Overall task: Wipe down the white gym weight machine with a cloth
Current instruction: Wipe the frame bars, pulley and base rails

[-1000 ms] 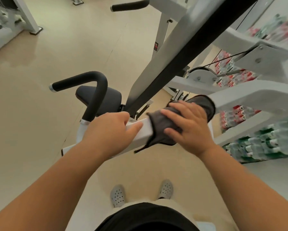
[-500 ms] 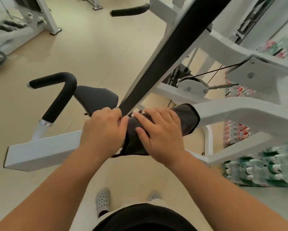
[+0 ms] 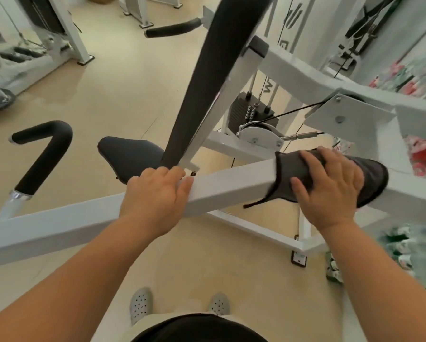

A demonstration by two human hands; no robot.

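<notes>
The right hand (image 3: 330, 186) slid the cloth (image 3: 371, 180) rightward along the white bar (image 3: 231, 186), away from the left hand (image 3: 155, 196). Half a second earlier the two hands were touching near the black back pad (image 3: 207, 82); afterwards they were well apart, with a bare stretch of bar between them. The view also lifted, bringing the weight stack (image 3: 241, 107) into sight

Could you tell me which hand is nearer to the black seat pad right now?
Left. The left hand grips the white bar just in front of the seat pad; the right hand presses the cloth on the bar farther to the right.
</notes>
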